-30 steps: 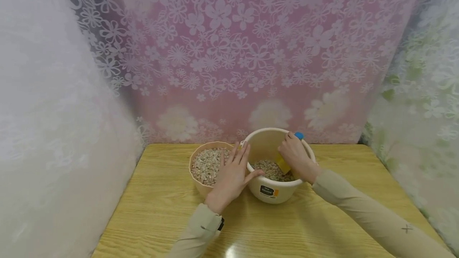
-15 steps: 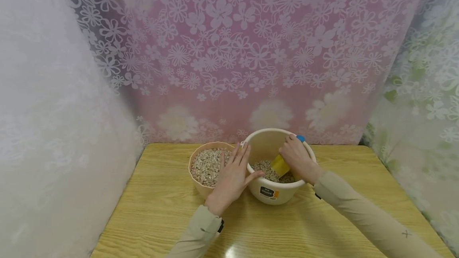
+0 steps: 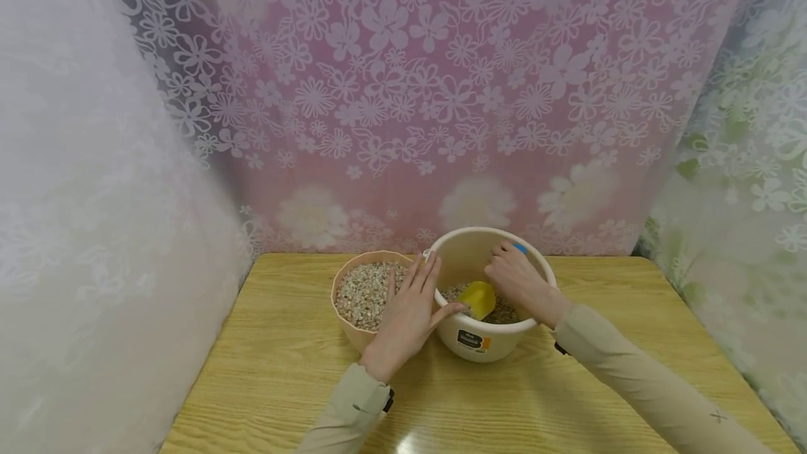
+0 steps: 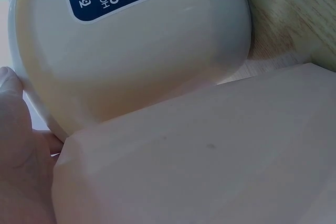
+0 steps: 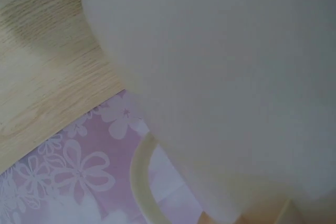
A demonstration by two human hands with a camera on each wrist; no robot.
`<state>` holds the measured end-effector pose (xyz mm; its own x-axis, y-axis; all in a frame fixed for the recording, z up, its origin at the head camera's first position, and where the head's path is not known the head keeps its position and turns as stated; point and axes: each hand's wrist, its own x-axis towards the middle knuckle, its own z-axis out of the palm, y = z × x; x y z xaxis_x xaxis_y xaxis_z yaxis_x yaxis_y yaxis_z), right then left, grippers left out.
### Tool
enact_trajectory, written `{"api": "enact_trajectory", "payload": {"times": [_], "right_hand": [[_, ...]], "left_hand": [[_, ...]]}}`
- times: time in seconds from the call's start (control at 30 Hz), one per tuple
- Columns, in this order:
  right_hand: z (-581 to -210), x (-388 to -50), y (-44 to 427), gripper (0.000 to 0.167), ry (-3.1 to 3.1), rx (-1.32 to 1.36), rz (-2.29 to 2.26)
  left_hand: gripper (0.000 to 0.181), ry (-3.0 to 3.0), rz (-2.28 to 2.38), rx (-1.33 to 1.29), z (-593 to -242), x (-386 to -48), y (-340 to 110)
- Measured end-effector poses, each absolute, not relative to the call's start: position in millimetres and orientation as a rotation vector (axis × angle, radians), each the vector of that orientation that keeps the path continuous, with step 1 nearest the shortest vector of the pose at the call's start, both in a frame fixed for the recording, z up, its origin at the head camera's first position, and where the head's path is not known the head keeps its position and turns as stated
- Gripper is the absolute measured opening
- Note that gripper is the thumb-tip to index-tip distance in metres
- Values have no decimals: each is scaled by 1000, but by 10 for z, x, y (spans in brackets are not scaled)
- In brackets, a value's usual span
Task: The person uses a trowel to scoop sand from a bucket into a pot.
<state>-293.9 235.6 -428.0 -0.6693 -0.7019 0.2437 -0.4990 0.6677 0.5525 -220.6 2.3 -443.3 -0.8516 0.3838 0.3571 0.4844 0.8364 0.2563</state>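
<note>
Inside the cream bucket (image 3: 504,343) my right hand (image 3: 520,282) grips a scoop with a yellow bowl (image 3: 480,300) and a blue handle end (image 3: 520,248). The scoop's bowl lies on small speckled grey-brown granules (image 3: 504,312) at the bottom. My left hand (image 3: 406,314) rests with fingers extended across the adjoining rims of the bucket and a peach pot (image 3: 350,331), its thumb over the bucket rim. Pale granules (image 3: 364,296) fill that pot nearly to its brim. In the left wrist view, the bucket (image 4: 152,56) and pot (image 4: 199,166) stand side by side.
Both containers stand near the back of a wood-grain table (image 3: 284,349). A pink floral backdrop (image 3: 403,104) rises behind the table, with pale sheets at the left (image 3: 113,230) and right (image 3: 750,230). A cream loop handle (image 5: 139,177) sticks out from the bucket.
The yellow scoop has turned and shifted left within the bucket, so its bowl now faces up. My right hand has moved slightly left and down with it. My left hand stays put.
</note>
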Motion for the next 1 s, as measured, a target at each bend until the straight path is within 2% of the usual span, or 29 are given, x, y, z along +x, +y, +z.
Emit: {"api": "enact_trajectory", "payload": {"times": [0.37,0.7,1.0], "right_hand": [[-4277,-2914,2367,11,-2529,1122,-316],[-4240,-2895,2358,10,-2582,1163,-99],[-4165,-2857,2431,9,-2757,1010,19]], "left_hand": [[88,-2741,-468,-657,-4426,-2213,30],[88,-2741,-446,-651,-4422,-2219,-4],[86,-2749,-479,-661,-4430,-2217,12]]}}
